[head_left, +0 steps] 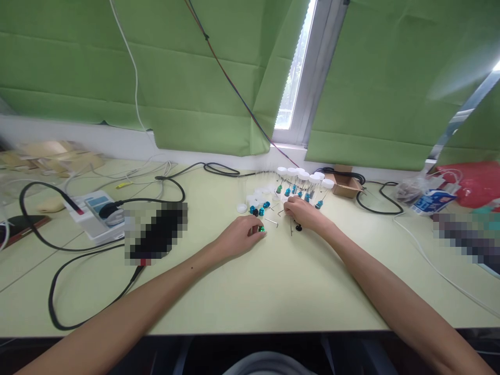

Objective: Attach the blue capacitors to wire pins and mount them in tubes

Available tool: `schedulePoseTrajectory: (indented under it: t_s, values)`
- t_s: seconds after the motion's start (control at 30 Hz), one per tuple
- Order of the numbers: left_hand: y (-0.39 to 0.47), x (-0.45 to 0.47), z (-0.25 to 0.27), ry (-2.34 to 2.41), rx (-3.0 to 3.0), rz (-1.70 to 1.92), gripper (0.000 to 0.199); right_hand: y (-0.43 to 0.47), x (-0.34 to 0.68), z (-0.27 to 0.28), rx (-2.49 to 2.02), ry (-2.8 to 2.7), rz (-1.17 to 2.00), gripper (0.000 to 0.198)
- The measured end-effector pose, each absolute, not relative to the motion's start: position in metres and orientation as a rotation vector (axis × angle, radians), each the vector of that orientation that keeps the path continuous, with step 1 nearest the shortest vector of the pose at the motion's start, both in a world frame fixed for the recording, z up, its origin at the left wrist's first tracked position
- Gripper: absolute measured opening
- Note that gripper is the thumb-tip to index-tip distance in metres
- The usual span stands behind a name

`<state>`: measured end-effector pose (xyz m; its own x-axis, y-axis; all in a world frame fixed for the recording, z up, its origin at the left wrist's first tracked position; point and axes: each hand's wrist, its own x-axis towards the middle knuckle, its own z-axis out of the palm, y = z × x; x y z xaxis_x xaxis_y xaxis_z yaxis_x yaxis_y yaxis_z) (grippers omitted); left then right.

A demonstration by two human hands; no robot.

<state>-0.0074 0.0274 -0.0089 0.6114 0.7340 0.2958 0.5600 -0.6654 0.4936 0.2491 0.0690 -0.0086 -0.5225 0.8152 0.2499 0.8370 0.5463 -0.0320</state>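
Note:
My left hand (241,235) rests low over the table, thumb and fingers pinched on a small shiny green metal part (261,229). Just beyond it lie several blue metal parts (266,205) and a black one (255,212). My right hand (301,211) is closed, fingertips down among small items; what they hold is hidden. Beside those fingertips is a bent metal rod (280,212). An L-shaped hex key (271,222) lies between my hands. Below my right hand are a thin straight rod (291,227) and a small black knob-like part (299,227).
Clear tubes with white caps (302,176) and blue or green ends lie behind my right hand. Loose white caps (242,208) sit to their left. A cardboard box (344,185) stands at the back right. A white power box (94,216) and black cables (50,291) occupy the left.

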Motion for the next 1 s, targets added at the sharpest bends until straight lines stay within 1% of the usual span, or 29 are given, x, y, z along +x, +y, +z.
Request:
schedulePoseTrajectory:
  t_s: [0.2,0.63,1.0]
  values:
    - [0.0265,-0.0074,-0.0074,1.039,2.473,0.681,0.023,0.0674,0.2501,-0.0073,-1.322,-2.470,-0.079,0.023]
    - [0.0266,-0.0078,-0.0079,1.019,2.485,0.678,0.022,0.0665,0.2501,-0.0054,-1.251,-2.242,0.035,0.013]
    - [0.0264,-0.0075,-0.0066,1.016,2.480,0.690,0.022,0.0614,0.2458,0.0006,-1.238,-2.093,0.116,0.015]
